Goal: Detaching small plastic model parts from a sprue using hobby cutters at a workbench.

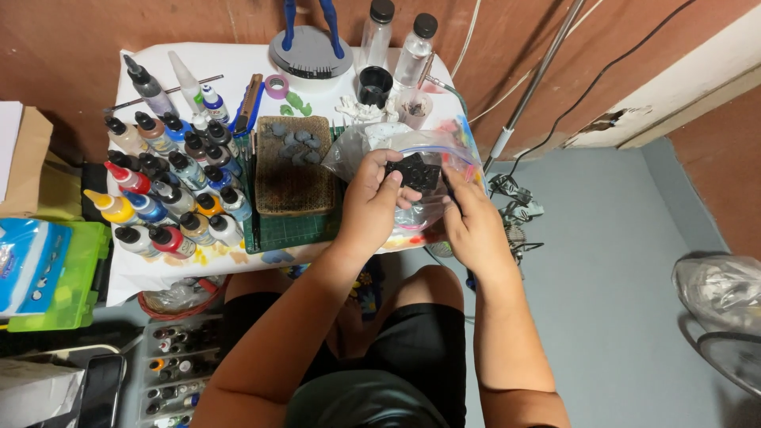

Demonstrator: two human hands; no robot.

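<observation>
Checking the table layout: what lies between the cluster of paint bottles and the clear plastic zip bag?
In the head view, the brown woven mat carrying grey round pieces.

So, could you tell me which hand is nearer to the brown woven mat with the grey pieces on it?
Left. The left hand sits just right of the brown woven mat, holding the clear plastic bag. The right hand is farther right, on the bag's other side.

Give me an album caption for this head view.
Both hands hold a black piece at a clear bag.
</observation>
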